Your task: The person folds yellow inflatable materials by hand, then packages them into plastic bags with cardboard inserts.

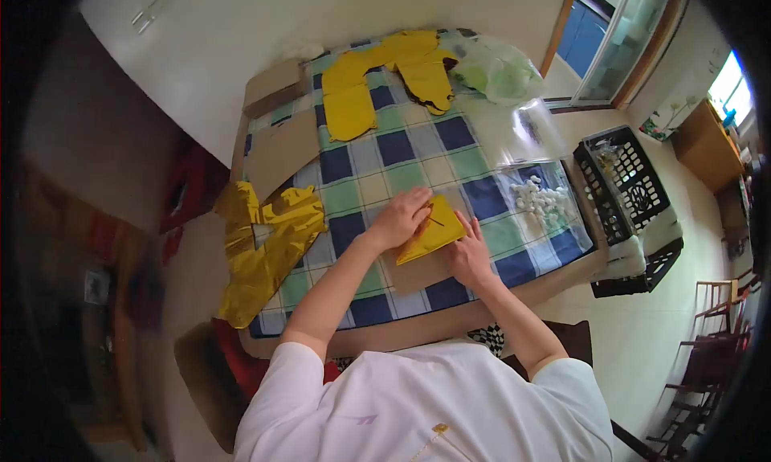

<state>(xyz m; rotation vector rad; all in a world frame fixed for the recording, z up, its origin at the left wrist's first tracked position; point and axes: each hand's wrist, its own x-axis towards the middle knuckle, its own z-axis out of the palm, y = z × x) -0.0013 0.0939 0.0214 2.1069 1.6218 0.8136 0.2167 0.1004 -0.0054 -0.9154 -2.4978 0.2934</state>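
A folded piece of shiny yellow foil (440, 231) lies in front of me on a small cardboard sheet (416, 275). My left hand (400, 218) rests on its left edge, with the fingers laid over the foil. At the right corner, my right hand (471, 257) touches the foil with its fingers stretched out and apart. A crumpled yellow foil balloon (281, 225), flat and unfilled, hangs partly over the table's left edge. Another flat yellow foil balloon (349, 100) is spread across the far end.
A checked cloth (393, 149) covers the table. Brown cardboard pieces (283, 153) lie at the left, clear plastic (522, 132) at the far right. Several small white pieces (542, 201) sit near the right edge. Black crates (622, 185) stand beside the table.
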